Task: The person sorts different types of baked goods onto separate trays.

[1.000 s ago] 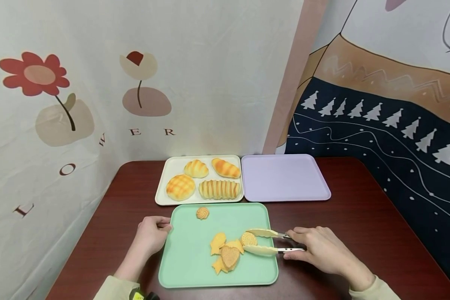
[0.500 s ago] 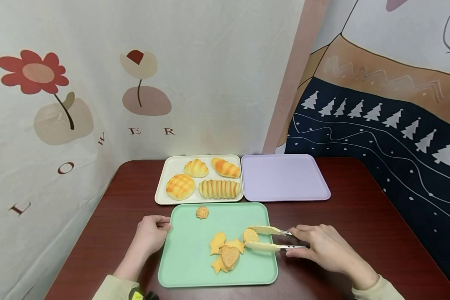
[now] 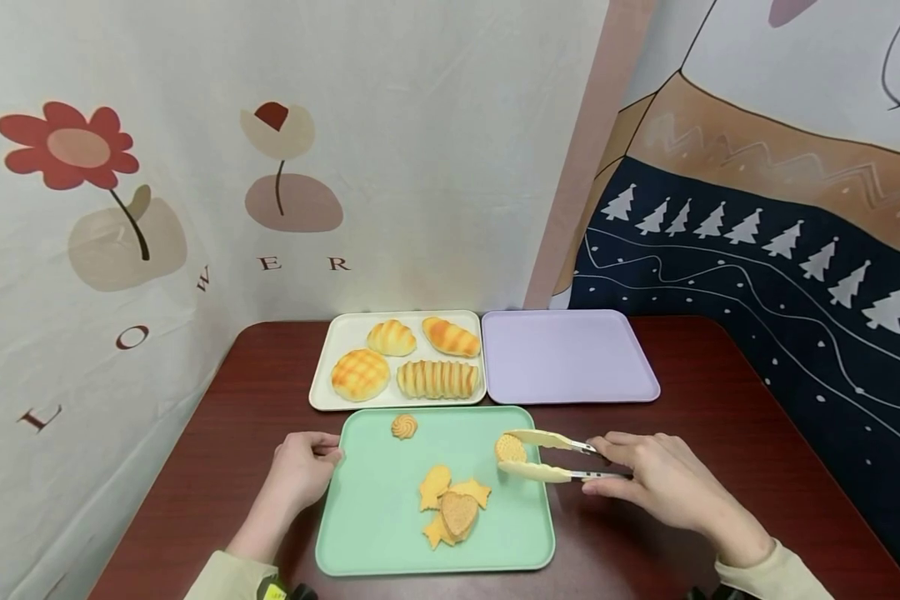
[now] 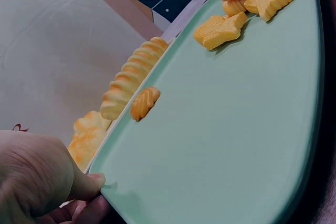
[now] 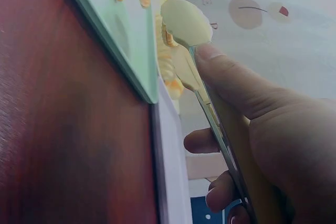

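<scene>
Over the right part of the green tray (image 3: 375, 525), near its edge, I have the round biscuit (image 3: 509, 448) between the two arms of the tongs (image 3: 537, 472). A second ago it was just beside the group of biscuits (image 3: 459, 514); since then it has come away from them, toward the far right corner, and bare green surface now shows between. In the left wrist view, a yellow piece cut by the upper border is probably this same round biscuit, so I judge that it is lifted, though how high I cannot tell.

My right hand (image 3: 656, 479) grips the tongs, with fingers curled at the handles. The tongs stand apart only about as wide as the round biscuit, and they seem to hold it from both sides. My left hand (image 3: 306, 467) has stayed in its place: it pinches the left edge of the green tray, with the thumb on the rim.

For the work, this change means, in my judgement, that the round biscuit is separated and what matters now is an even squeeze: with too little, it could slip out. The swirl biscuit (image 3: 403, 426) lies near the far left corner, apart from the others.
</scene>
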### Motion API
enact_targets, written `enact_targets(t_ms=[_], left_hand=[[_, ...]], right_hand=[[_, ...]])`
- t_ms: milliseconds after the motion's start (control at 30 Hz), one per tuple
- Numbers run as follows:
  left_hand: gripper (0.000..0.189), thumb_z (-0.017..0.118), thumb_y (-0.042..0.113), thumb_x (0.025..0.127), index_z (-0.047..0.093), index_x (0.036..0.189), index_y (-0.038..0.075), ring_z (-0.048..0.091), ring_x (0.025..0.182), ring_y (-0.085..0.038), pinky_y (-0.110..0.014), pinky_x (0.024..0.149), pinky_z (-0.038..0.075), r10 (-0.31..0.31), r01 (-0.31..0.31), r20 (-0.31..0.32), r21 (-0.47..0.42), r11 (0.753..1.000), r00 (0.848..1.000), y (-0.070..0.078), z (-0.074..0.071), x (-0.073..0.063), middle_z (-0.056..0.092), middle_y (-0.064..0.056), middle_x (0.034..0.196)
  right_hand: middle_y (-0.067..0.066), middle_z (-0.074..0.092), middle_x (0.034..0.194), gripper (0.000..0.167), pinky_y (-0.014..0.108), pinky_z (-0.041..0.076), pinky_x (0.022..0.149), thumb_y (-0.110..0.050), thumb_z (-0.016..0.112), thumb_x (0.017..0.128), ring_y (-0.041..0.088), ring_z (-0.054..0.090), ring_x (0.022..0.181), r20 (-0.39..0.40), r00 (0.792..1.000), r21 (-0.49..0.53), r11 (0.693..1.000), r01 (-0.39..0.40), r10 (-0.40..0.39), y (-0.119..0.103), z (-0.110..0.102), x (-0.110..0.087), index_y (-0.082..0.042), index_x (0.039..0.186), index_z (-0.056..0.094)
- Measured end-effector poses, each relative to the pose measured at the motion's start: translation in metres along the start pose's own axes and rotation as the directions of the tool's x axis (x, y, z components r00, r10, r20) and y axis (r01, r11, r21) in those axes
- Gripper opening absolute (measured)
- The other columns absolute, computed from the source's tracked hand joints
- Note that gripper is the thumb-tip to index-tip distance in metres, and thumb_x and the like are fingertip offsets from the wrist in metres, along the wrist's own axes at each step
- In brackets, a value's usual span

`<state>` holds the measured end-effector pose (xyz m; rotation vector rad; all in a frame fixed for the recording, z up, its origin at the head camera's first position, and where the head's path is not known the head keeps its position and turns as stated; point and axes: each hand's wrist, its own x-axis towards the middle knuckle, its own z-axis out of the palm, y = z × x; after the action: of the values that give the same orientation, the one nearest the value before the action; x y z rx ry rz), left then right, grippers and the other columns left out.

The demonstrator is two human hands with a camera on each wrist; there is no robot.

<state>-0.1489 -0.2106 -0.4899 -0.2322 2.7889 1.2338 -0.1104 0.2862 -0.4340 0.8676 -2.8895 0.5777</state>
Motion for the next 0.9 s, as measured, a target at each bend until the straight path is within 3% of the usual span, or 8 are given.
enact_targets(t_ms=[233,467,667,900], left_hand=[[0.024,0.070,0.005,0.098,0.076,0.118,-0.007,0.069,0.086,-0.021,-0.034,0.067,0.056,0.007,-0.007,-0.009,0.004,1.000,1.000,0.000,0.000,-0.001,0.075,-0.006,0.097],[0.023,0.070,0.004,0.098,0.076,0.117,-0.007,0.069,0.086,-0.021,-0.034,0.067,0.056,0.005,-0.005,-0.013,0.005,1.000,1.000,0.000,0.000,-0.001,0.075,-0.006,0.096],[0.023,0.070,0.004,0.097,0.076,0.117,-0.007,0.070,0.085,-0.021,-0.034,0.067,0.056,0.004,-0.004,-0.014,-0.001,1.000,1.000,0.001,-0.001,-0.002,0.075,-0.006,0.096],[0.023,0.070,0.004,0.097,0.077,0.116,-0.007,0.070,0.086,-0.021,-0.034,0.068,0.056,0.005,-0.005,-0.015,0.002,1.000,1.000,0.001,0.000,-0.002,0.075,-0.006,0.096]], right_hand=[[-0.018,0.068,0.096,0.054,0.021,0.041,0.054,-0.061,0.074,0.093,-0.004,0.047,0.063,-0.009,0.999,-0.037,0.998,-0.049,0.049,0.005,-0.015,0.004,-0.018,0.126,0.078],[0.003,0.076,0.119,0.063,0.026,0.052,0.061,-0.062,0.075,0.091,0.005,0.066,0.079,-0.067,0.995,-0.105,0.991,-0.087,0.080,0.016,-0.027,0.010,-0.012,0.129,0.078],[0.005,0.077,0.118,0.061,0.029,0.052,0.061,-0.061,0.075,0.093,0.007,0.065,0.079,-0.086,0.994,-0.135,0.987,-0.083,0.072,0.027,-0.034,0.018,-0.012,0.129,0.078],[0.016,0.075,0.123,0.067,0.044,0.059,0.070,-0.062,0.074,0.093,0.029,0.074,0.096,-0.086,0.989,-0.158,0.978,-0.133,0.121,0.041,-0.035,0.026,-0.007,0.131,0.076]])
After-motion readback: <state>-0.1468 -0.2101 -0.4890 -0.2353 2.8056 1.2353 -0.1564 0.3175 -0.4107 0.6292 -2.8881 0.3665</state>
